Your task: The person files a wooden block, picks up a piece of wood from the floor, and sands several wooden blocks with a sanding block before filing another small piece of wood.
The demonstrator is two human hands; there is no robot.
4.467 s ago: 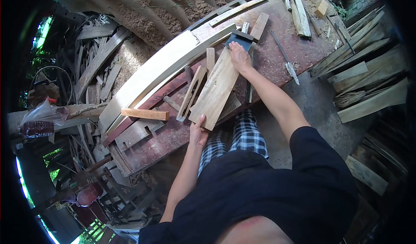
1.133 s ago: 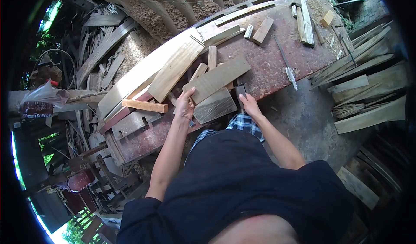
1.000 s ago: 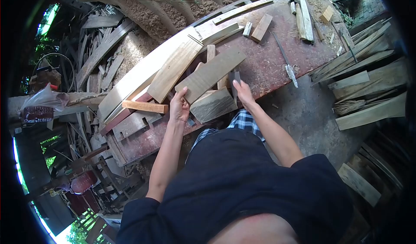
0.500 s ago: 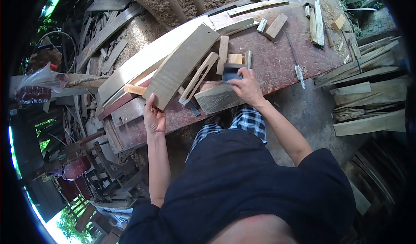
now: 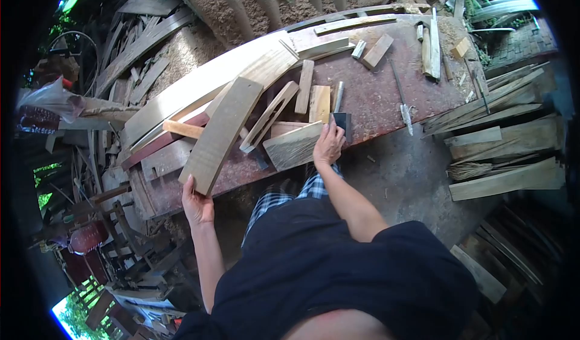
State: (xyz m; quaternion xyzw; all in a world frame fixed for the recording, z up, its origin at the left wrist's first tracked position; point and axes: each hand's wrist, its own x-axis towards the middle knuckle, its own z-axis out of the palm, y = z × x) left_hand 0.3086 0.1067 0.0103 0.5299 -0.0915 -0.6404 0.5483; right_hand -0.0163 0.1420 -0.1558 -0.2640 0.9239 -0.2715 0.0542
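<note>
My left hand (image 5: 198, 204) grips the lower end of a flat grey-brown board (image 5: 225, 131), which slants up over other wood on the bench. My right hand (image 5: 328, 145) is closed at the edge of a dark flat piece (image 5: 343, 122), whose kind I cannot make out, by the bench's front edge. Just left of that hand lies a rough-faced wooden block (image 5: 294, 147). A slotted wooden piece (image 5: 270, 116) rests between the board and the block. Behind the right hand are a pale wood block (image 5: 319, 103) and a metal rod (image 5: 339, 96).
The red workbench (image 5: 371, 101) also carries a long curved pale plank (image 5: 199, 86), a small wood block (image 5: 378, 51) and a thin rod tool (image 5: 400, 89). Stacked planks (image 5: 507, 186) stand on the right. Wood scraps (image 5: 142, 44) lie beyond the bench on the left.
The board in my left hand has shifted left and towards me, baring a pale plank end behind it. My right hand has lowered the dark piece towards the bench's front edge.
</note>
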